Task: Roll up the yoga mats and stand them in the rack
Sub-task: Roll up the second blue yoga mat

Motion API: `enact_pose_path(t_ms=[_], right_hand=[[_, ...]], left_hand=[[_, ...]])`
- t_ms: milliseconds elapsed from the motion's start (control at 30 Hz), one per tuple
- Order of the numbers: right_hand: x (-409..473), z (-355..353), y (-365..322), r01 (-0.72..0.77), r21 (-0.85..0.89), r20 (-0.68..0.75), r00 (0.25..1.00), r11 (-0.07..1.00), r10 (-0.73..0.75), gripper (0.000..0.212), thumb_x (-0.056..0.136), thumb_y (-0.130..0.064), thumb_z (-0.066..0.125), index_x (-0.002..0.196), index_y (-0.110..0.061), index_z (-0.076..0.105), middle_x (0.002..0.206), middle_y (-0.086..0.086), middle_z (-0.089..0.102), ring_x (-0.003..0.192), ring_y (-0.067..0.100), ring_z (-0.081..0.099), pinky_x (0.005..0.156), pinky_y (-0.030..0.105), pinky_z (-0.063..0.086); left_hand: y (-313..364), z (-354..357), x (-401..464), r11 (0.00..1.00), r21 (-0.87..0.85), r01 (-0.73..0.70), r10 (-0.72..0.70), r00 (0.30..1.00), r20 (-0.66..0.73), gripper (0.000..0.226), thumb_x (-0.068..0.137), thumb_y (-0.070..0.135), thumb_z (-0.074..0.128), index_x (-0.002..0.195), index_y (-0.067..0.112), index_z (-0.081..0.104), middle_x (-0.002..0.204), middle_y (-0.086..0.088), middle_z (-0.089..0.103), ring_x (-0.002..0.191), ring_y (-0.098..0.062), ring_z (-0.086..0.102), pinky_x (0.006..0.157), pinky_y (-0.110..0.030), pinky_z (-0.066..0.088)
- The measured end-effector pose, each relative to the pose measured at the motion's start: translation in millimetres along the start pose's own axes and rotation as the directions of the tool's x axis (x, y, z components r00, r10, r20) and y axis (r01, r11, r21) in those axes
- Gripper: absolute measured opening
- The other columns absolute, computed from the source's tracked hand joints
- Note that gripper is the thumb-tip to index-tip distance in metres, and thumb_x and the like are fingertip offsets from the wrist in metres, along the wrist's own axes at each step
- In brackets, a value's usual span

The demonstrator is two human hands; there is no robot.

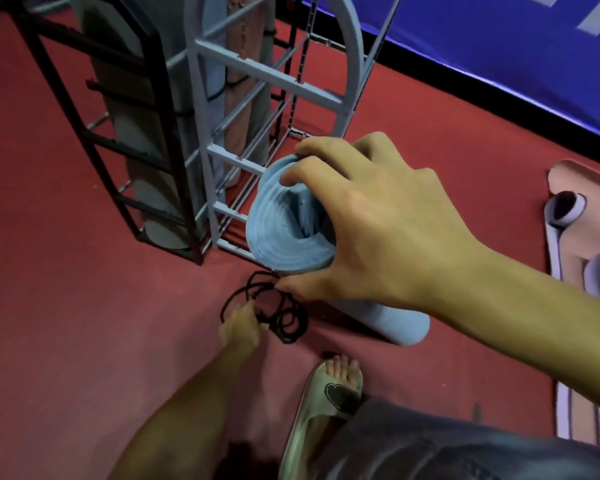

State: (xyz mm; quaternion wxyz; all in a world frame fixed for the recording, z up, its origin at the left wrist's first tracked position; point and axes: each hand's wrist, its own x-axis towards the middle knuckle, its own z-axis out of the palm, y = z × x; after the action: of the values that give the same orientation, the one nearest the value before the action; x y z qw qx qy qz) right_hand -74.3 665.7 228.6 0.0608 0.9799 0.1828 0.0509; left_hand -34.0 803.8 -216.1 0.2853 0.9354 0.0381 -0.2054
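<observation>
A rolled light-blue yoga mat (pixel 284 233) stands tilted on the red floor, its spiral end facing me. My right hand (pixel 371 216) grips its top, fingers curled over the rim and thumb on the outer side. My left hand (pixel 243 323) reaches down to the floor and pinches a tangle of black elastic cords (pixel 281 310) beside the mat's foot. Just behind the mat stands a grey rack (pixel 267 74) holding upright rolled mats, among them a pink one (pixel 246 64). Left of that rack is a black rack (pixel 94 98) with a grey rolled mat (pixel 136 109) in it.
Red carpet (pixel 66 306) covers the floor. A blue banner (pixel 499 39) runs along the back right. A flat mat with a cartoon print (pixel 568 237) lies at the right edge. My foot in a pale slipper (pixel 326 396) stands near the rolled mat.
</observation>
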Motion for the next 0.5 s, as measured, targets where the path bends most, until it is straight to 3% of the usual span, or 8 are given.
enact_pose_path(t_ms=[133, 267, 400, 500], right_hand=[[1.6, -2.6, 3.6, -0.021, 0.015, 0.003, 1.000, 1.000, 0.021, 0.102, 0.057, -0.090, 0.069, 0.141, -0.036, 0.046, 0.153, -0.016, 0.042, 0.117, 0.029, 0.045, 0.059, 0.031, 0.032], [-4.7, -7.2, 10.6, -0.059, 0.013, 0.033, 0.998, 0.998, 0.058, 0.106, 0.055, -0.091, 0.070, 0.143, -0.038, 0.042, 0.154, -0.018, 0.038, 0.120, 0.028, 0.043, 0.060, 0.033, 0.035], [-15.8, -20.0, 16.0, -0.056, 0.021, 0.051, 0.997, 0.998, 0.055, 0.109, 0.056, -0.093, 0.065, 0.148, -0.041, 0.037, 0.156, -0.020, 0.035, 0.118, 0.027, 0.043, 0.061, 0.034, 0.037], [-31.8, -29.4, 23.6, -0.062, 0.028, 0.039, 0.997, 0.998, 0.061, 0.107, 0.057, -0.092, 0.064, 0.148, -0.042, 0.035, 0.154, -0.021, 0.038, 0.113, 0.027, 0.046, 0.059, 0.034, 0.044]], left_hand=[[-0.4, -3.8, 2.6, 0.996, 0.074, -0.052, 0.053, 0.999, 0.000, 0.019, 0.090, 0.040, 0.074, 0.107, 0.032, 0.069, 0.109, 0.004, 0.073, 0.109, -0.026, 0.069, 0.083, -0.034, 0.052], [16.3, -36.2, -7.3, 0.991, -0.084, -0.103, 0.100, 0.994, -0.047, 0.012, 0.088, 0.038, 0.073, 0.098, 0.032, 0.071, 0.090, 0.009, 0.073, 0.095, -0.024, 0.070, 0.074, -0.034, 0.053], [53.7, -103.8, -35.1, 0.933, -0.229, -0.278, 0.252, 0.958, -0.134, 0.005, 0.082, 0.026, 0.078, 0.085, 0.023, 0.075, 0.067, 0.009, 0.068, 0.073, -0.019, 0.069, 0.066, -0.033, 0.050], [95.1, -164.1, -71.6, 0.882, -0.243, -0.403, 0.377, 0.915, -0.147, 0.023, 0.085, 0.022, 0.083, 0.074, 0.038, 0.069, 0.063, 0.013, 0.063, 0.061, -0.004, 0.056, 0.061, -0.028, 0.045]])
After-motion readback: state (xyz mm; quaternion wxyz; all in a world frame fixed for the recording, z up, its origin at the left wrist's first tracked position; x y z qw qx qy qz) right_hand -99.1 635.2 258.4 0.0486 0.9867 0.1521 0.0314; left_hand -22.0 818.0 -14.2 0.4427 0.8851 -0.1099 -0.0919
